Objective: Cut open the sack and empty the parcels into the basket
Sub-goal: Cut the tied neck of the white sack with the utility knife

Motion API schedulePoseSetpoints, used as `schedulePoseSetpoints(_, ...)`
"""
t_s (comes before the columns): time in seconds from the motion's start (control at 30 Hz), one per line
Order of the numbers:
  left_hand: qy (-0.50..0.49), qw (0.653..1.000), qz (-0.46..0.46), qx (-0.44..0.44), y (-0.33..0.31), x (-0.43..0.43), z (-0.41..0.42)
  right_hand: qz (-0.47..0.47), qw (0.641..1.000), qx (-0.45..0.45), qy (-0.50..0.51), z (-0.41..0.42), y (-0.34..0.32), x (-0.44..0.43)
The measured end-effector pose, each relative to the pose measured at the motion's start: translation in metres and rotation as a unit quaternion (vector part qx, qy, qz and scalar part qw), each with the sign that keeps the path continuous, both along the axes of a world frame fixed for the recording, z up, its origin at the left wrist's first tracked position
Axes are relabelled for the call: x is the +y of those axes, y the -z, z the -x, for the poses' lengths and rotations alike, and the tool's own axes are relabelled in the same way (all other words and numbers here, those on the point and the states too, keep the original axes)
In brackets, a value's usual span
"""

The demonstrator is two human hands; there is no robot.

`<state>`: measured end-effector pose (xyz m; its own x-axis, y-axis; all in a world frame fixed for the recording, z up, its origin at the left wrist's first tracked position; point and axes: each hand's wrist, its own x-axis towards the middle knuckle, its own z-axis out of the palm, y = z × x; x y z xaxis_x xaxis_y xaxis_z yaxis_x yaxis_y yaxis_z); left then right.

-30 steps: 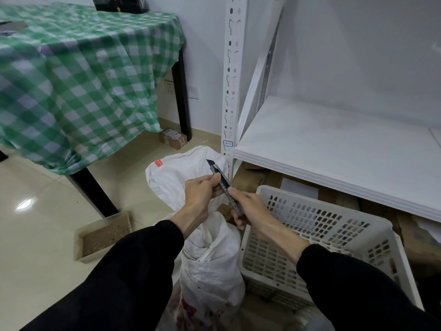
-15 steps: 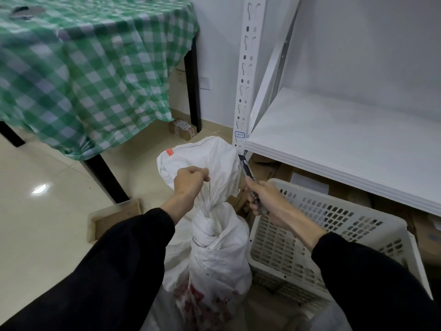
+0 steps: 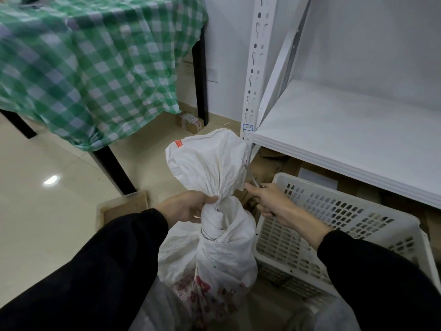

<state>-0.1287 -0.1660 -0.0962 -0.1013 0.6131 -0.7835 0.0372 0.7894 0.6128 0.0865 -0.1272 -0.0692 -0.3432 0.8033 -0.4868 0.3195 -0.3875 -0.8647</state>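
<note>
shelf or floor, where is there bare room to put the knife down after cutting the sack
The white shelf board above the basket is bare, bordered by the upright post and wall. The floor tiles left of the sack, before the table leg and brown tray, are open too. Crowded: under the shelf, cardboard boxes sit behind the basket.

Sack: contents hidden, base cut off by the lower edge. Knife: handle buried in right grip, blade a thin blur. Basket: near corner behind right sleeve. Desk cloth smeared, cut off left. Post label unreadable.
</note>
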Motion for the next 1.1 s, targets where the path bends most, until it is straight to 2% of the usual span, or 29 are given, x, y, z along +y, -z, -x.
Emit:
schedulePoseSetpoints(0.13, -0.057, 0.997, -0.029, -0.033, -0.005, 0.006, -0.004, -0.017, 1.000, -0.019, -0.012, -0.004, 0.000, 0.001)
schedulePoseSetpoints(0.27, -0.136, 0.981, -0.103, -0.094, -0.011, 0.016, -0.008, -0.036, 0.999, -0.028, -0.005, -0.001, 0.002, 0.002)
schedulePoseSetpoints(0.43, -0.155, 0.970, -0.143, -0.122, -0.008, 0.020, -0.006, -0.037, 0.999, 0.000, 0.023, 0.007, -0.001, 0.000)
schedulePoseSetpoints(0.7, -0.153, 0.965, -0.131, -0.166, -0.015, 0.016, 0.003, -0.071, 0.993, -0.055, -0.078, 0.008, -0.020, -0.007)
schedulePoseSetpoints(0.77, -0.182, 0.957, -0.127, -0.188, -0.018, 0.014, 0.005, -0.055, 0.995, -0.037, -0.080, 0.004, -0.029, -0.006)
schedulePoseSetpoints(0.93, -0.208, 0.943, -0.118, -0.234, -0.025, 0.010, 0.007, 0.073, 0.989, 0.044, -0.123, -0.005, -0.043, 0.000)
schedulePoseSetpoints(1.1, -0.202, 0.941, -0.126, -0.241, -0.026, 0.012, 0.006, 0.083, 0.984, 0.035, -0.152, -0.002, -0.045, -0.006)
